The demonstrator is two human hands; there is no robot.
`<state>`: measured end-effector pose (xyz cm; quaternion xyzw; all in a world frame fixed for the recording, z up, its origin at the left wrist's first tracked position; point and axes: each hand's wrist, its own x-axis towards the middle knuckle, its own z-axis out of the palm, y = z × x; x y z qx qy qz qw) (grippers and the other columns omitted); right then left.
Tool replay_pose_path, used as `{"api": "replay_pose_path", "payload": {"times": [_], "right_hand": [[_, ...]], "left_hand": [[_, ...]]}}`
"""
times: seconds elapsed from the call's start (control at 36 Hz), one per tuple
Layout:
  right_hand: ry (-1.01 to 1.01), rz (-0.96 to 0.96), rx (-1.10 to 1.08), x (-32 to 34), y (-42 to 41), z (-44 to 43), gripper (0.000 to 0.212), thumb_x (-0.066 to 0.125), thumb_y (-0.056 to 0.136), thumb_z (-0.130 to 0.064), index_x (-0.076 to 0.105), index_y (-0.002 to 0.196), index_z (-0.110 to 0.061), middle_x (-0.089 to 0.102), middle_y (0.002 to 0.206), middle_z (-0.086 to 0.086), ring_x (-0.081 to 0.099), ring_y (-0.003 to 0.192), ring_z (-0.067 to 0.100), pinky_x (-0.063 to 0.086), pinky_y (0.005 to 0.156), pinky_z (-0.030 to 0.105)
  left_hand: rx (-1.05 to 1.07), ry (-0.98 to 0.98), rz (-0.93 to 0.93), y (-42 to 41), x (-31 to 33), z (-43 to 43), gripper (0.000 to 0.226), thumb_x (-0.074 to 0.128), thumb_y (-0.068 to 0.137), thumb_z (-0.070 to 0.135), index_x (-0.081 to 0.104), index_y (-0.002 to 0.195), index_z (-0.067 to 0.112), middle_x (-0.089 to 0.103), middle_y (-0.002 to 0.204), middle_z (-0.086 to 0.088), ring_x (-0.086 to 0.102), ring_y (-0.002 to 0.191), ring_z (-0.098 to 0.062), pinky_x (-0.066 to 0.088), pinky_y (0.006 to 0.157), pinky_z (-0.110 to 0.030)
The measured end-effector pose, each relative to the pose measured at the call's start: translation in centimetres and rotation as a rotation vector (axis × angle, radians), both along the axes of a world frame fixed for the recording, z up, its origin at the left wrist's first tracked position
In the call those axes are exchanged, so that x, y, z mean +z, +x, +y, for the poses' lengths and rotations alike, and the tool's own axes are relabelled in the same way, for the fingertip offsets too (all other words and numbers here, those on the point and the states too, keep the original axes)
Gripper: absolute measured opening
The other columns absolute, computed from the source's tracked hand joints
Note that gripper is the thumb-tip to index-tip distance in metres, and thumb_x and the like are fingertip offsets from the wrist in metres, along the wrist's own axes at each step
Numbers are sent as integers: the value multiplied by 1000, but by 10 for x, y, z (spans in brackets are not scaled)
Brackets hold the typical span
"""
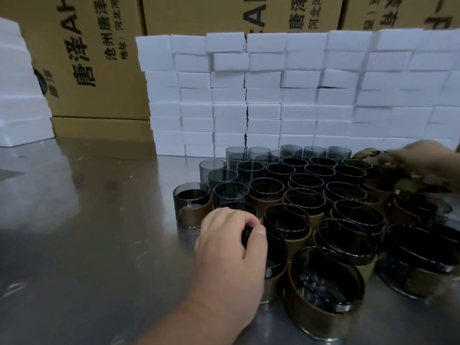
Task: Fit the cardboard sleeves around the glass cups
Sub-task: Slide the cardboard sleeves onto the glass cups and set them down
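Counter is packed with glass cups. The near rows already wear cardboard sleeves, the back rows by the foam blocks are bare. My left hand has its fingers curled over a sleeved cup — right hand is blurry, can't tell its grip.

The left hand grips the rim of a sleeved glass cup on the steel table.
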<state>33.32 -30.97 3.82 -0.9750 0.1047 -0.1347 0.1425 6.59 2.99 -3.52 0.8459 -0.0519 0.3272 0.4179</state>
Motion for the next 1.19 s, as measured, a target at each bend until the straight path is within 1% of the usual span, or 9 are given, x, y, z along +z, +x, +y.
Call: {"api": "replay_pose_path", "payload": {"times": [0.08,0.22,0.39,0.56,0.67,0.86,1.03,1.08,1.19], "right_hand": [[-61,-134,-28,16,-9,-10,43,44,95,-32,69,85,1,65,88,22,57,87,36,47,81,39],[15,98,-13,-4,-17,0,48,54,93,-35,49,133,-8,48,135,21,45,121,37,36,100,38],[139,151,93,-11,-21,3,50,66,82,-43,62,119,-11,56,122,15,53,104,31,41,92,36],[102,175,184,-5,-29,11,64,71,77,-44,53,130,-13,49,134,14,46,120,33,36,100,39],[-216,312,188,-1,-43,25,44,69,80,-35,58,119,-18,55,122,11,51,110,28,42,93,33],[-561,89,185,3,-54,45,18,54,84,-40,58,81,-23,53,74,-3,54,77,21,40,63,26],[-516,53,228,3,-57,51,24,58,83,-28,35,85,-34,35,77,-11,43,77,17,32,64,26],[-580,130,190,5,-57,52,12,56,83,-28,46,89,-27,44,81,-8,48,80,18,38,66,26],[-760,71,79,10,-62,53,23,61,78,-34,64,97,-22,61,94,-2,58,91,20,35,69,24]], "left_hand": [[3,-2,-2,0,0,0,16,36,75,40,50,71,34,50,86,26,36,103,11,29,85,-9],[3,-16,3,0,0,-2,16,36,75,39,50,70,35,50,83,25,35,103,12,29,84,-8],[-4,-37,7,1,-1,-1,16,37,75,39,51,70,33,51,83,26,35,105,10,29,86,-10],[-8,-56,16,1,0,-2,21,33,83,39,49,69,35,50,82,24,35,102,8,28,88,-22],[-29,-52,31,-1,2,-1,14,36,77,38,48,70,36,49,84,24,34,101,4,29,92,-25],[-36,-53,41,-1,1,-1,18,35,77,41,50,73,32,50,85,23,34,102,5,30,94,-25],[-37,-42,44,0,0,0,18,34,77,41,49,72,32,49,86,22,33,102,4,31,95,-28],[-40,-37,37,1,-1,0,16,36,79,40,49,72,32,49,85,22,33,101,5,32,95,-28],[-48,-29,38,2,-1,1,15,36,80,39,47,72,33,48,86,21,33,101,4,31,94,-27]]}}
